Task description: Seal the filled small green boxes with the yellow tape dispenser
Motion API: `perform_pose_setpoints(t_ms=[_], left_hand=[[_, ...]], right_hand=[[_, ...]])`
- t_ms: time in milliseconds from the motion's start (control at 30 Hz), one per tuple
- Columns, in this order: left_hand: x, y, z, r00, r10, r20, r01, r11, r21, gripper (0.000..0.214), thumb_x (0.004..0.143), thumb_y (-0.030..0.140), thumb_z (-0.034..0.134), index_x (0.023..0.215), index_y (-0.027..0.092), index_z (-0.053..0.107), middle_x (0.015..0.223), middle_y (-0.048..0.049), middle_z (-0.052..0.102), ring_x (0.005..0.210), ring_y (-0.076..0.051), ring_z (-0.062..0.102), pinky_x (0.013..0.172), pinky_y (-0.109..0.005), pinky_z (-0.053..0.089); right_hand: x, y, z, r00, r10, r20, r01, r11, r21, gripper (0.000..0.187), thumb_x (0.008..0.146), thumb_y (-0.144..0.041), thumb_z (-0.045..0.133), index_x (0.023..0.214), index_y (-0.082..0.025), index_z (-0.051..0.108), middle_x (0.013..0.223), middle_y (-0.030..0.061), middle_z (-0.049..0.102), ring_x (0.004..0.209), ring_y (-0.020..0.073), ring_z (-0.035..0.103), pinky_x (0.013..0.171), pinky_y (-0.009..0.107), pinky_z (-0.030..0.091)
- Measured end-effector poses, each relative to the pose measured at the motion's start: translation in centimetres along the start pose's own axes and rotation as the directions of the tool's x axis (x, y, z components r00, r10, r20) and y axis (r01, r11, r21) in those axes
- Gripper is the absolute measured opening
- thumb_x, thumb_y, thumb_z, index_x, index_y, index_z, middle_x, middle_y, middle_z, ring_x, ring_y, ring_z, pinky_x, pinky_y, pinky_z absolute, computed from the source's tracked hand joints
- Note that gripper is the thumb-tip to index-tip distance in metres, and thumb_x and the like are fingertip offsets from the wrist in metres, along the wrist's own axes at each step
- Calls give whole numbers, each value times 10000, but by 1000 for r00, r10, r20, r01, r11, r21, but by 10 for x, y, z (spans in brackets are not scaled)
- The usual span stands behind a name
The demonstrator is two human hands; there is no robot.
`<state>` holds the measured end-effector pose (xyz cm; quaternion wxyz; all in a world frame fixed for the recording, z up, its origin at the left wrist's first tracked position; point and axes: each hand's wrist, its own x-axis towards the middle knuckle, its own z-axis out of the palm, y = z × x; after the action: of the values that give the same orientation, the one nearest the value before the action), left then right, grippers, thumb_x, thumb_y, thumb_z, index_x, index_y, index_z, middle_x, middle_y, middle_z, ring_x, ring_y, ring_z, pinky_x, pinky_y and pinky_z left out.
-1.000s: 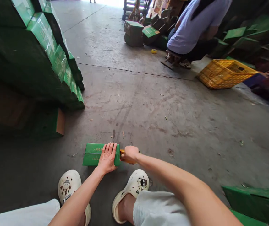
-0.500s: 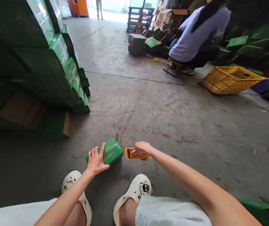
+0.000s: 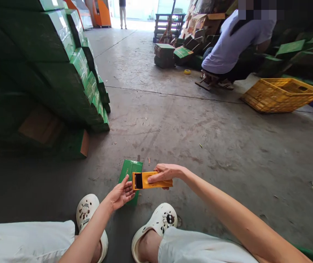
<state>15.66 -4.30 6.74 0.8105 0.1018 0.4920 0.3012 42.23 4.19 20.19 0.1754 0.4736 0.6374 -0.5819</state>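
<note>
A small green carton (image 3: 130, 171) stands on the concrete floor between my feet, its long side pointing away from me. My left hand (image 3: 121, 194) rests against its near end, palm up, fingers loosely curled on the box. My right hand (image 3: 164, 172) grips a flat yellow tool (image 3: 148, 180) with a dark opening at its left end. The tool is held level just above the near part of the carton.
Tall stacks of green cartons (image 3: 63, 65) fill the left side. A person in a lilac shirt (image 3: 233, 44) sits at the back right among more cartons. A yellow plastic crate (image 3: 281, 95) lies on the right. My white clogs (image 3: 156, 223) are under my knees.
The carton has been turned from lying crosswise to pointing away from me. My left hand slid to its near end. The yellow tool moved left, over the carton.
</note>
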Motion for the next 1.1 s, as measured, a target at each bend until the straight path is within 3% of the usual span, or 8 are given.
perform_pose_setpoints(t_ms=[67, 267, 533, 633, 733, 833, 933, 1100], left_hand=[[-3, -5, 0, 998, -12, 62, 16, 997, -70, 436, 835, 528, 832, 1012, 149, 706, 1009, -116, 754, 820, -162, 723, 761, -266, 600], [2, 2, -5, 998, 49, 39, -48, 998, -27, 378, 735, 325, 939, 981, 165, 701, 865, -44, 756, 725, -132, 715, 688, -232, 570], [22, -13, 1, 972, 202, -117, -205, 979, -11, 500, 563, 468, 982, 839, 146, 717, 732, -8, 710, 617, -102, 636, 602, -211, 494], [27, 1, -19, 898, 382, -219, -346, 920, 187, 602, 496, 616, 935, 798, 131, 745, 667, -4, 671, 565, -98, 569, 562, -220, 434], [27, 28, -57, 745, 553, -373, -412, 821, 394, 646, 474, 708, 865, 750, 136, 745, 577, 23, 599, 528, -105, 499, 542, -238, 382], [29, 48, -85, 663, 668, -339, -438, 713, 547, 592, 587, 724, 776, 734, 152, 741, 562, 17, 589, 551, -131, 500, 563, -257, 377], [35, 49, -93, 614, 757, -224, -444, 566, 695, 528, 723, 691, 663, 760, 171, 747, 659, -24, 671, 640, -175, 584, 636, -280, 429], [48, 35, -103, 611, 750, -254, -412, 575, 706, 498, 736, 667, 638, 775, 183, 746, 721, -51, 718, 717, -217, 651, 700, -305, 474]], right_hand=[[2, -3, 2, 1000, -4, -7, 4, 1000, -25, 688, 717, -862, 662, 795, -179, 695, 684, 25, 702, 596, 169, 649, 511, 217, 460], [5, -2, 4, 1000, 9, -22, -9, 999, -42, 693, 744, -872, 631, 771, -181, 680, 670, 3, 675, 603, 152, 629, 504, 205, 417], [17, 4, 15, 998, 2, 61, -13, 984, 176, 748, 678, -923, 650, 801, -185, 639, 660, -11, 650, 542, 138, 598, 510, 210, 462], [10, 14, 8, 999, 33, 12, -34, 993, 109, 744, 696, -918, 626, 790, -181, 643, 640, -16, 603, 535, 125, 541, 495, 209, 398], [-1, 33, -1, 993, 108, -53, -111, 993, -48, 737, 679, -921, 619, 719, -185, 620, 612, -18, 541, 544, 126, 482, 489, 227, 326], [-6, 54, -1, 982, 151, -110, -163, 980, -111, 737, 681, -930, 587, 692, -193, 591, 615, -13, 518, 560, 129, 455, 488, 238, 277], [-1, 67, 7, 979, 162, -122, -173, 981, -87, 731, 697, -930, 556, 704, -199, 584, 614, -13, 516, 555, 129, 448, 490, 241, 267], [10, 68, 20, 980, 174, -92, -178, 983, -33, 705, 710, -906, 561, 685, -202, 583, 620, 5, 579, 572, 153, 529, 507, 239, 342]])
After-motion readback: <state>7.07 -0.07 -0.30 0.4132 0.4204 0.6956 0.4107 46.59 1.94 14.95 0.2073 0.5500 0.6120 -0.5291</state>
